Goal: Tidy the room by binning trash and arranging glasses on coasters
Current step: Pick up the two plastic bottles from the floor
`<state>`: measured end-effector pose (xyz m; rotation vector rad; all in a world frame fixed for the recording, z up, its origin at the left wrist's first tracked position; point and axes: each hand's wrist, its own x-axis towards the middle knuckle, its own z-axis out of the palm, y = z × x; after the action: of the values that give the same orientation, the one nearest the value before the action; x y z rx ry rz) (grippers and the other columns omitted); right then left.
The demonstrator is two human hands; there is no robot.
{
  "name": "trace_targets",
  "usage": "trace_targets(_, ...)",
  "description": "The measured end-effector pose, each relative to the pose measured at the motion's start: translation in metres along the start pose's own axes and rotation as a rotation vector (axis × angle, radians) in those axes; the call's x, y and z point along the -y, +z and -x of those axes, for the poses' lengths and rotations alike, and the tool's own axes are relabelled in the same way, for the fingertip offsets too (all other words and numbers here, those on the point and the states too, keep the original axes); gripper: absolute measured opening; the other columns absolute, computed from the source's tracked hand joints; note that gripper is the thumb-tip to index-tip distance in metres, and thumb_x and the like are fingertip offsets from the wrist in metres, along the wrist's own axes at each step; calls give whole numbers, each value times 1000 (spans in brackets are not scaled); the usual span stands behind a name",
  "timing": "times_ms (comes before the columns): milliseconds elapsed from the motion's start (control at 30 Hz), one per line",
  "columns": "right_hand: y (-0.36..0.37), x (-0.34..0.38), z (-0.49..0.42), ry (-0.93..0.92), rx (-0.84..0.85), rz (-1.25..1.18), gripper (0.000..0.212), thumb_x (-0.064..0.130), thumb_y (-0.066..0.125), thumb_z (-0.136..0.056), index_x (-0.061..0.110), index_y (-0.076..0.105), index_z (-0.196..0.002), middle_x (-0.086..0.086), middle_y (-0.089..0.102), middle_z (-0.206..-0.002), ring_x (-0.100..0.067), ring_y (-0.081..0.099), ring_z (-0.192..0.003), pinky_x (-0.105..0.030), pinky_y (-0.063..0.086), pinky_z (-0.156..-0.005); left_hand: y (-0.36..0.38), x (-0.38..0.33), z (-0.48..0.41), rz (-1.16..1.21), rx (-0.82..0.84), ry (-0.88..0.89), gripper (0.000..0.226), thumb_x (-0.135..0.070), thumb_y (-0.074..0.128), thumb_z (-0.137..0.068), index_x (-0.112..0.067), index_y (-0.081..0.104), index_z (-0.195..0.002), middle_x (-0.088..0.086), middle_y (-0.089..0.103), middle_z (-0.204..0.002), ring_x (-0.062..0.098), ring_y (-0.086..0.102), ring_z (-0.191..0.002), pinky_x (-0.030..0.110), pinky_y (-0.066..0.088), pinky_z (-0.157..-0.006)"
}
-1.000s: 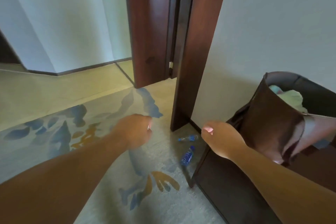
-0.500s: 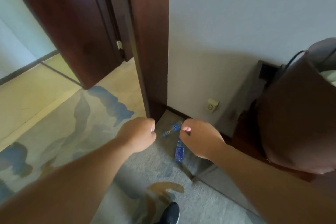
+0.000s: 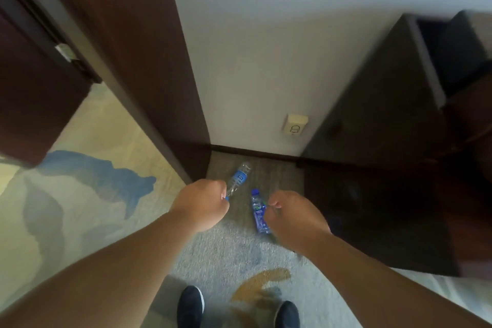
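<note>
The clear bottle point(image 3: 239, 177) and the blue bottle point(image 3: 257, 210) lie on the carpet point(image 3: 226, 253) left of the dark cabinet point(image 3: 372, 114), the blue one nearer it. The left hand point(image 3: 199, 205) and right hand point(image 3: 295, 218) curl over them, and whether either grips a bottle cannot be told. A loose snatch could roll a bottle against the cabinet, and the door frame point(image 3: 149, 61) left of the cabinet crowds the reach.

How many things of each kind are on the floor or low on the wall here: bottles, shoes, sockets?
Plastic bottles: 2
Shoes: 2
Wall socket: 1
Total: 5
</note>
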<state>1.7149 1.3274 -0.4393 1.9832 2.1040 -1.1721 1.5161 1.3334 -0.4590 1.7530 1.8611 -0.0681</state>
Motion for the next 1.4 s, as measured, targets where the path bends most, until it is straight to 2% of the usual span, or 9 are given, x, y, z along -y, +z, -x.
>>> trace_targets(167,77,-42,-82,79,-22,-57,8,26,48,-93,27,55,-90,4,62,-82,-15,62,-76,-35,55,-72,67,49,-84,18,41,3,12,-25,50,-90,-24,62,-89,-3,58,-83,11,59,-65,29,50,-57)
trace_targets(267,128,-77,-123,135,-53,-128,4,30,52,-93,30,55,-94,1,63,-91,-14,62,-77,-32,50,-68,118,78,-136,33,16,15,14,-24,54,-91,-18,67,-93,-3,55,-80,13,58,-67,32,52,-64)
trace_targets(467,233,-156,-195,269,-120,-257,40,39,58,-91,17,52,-124,-3,53,-108,-13,54,-83,-29,48,-72,231,132,-232,131,-7,-58,16,-24,49,-93,-22,65,-98,2,66,-94,22,65,-83,35,54,-75)
trace_targets(633,293,-204,-256,332,-139,-294,42,35,63,-87,14,53,-123,0,50,-99,-18,55,-86,-32,48,-77,295,166,-309,335,-16,-136,21,-23,48,-95,-20,67,-86,5,64,-71,23,61,-62,34,50,-59)
trace_targets(767,327,-236,-301,344,-161,-294,29,37,68,-79,21,53,-99,-2,58,-92,-16,59,-76,-26,44,-58,322,171,-357,419,50,-202,32,-42,61,-89,-12,67,-80,10,65,-71,26,62,-67,35,50,-68)
trace_targets(867,346,-255,-327,353,-158,-284,33,40,72,-77,23,48,-94,0,56,-89,-10,55,-70,-20,36,-51,343,174,-386,383,79,-181,38,-53,66,-82,-15,63,-79,6,64,-74,17,60,-66,27,43,-57)
trace_targets(1000,370,-276,-354,395,-99,-270,65,56,74,-68,20,50,-116,-6,55,-109,-21,61,-93,-31,51,-74,367,175,-417,375,110,-215,50,-60,72,-71,-18,53,-90,-1,59,-78,12,57,-68,25,37,-53)
trace_targets(1167,389,-288,-380,447,-68,-256,115,76,65,-45,17,35,-139,-13,48,-130,-34,54,-115,-50,48,-96,380,164,-445,213,151,-201,63,-72,71,-61,-21,58,-95,-1,57,-77,12,54,-66,26,36,-54)
trace_targets(1400,398,-288,-385,463,-119,-226,79,46,75,-67,11,40,-129,-12,52,-124,-34,56,-111,-49,50,-92,399,170,-452,279,227,-185,52,-52,83,-59,-19,66,-96,5,68,-86,20,66,-77,32,50,-68)
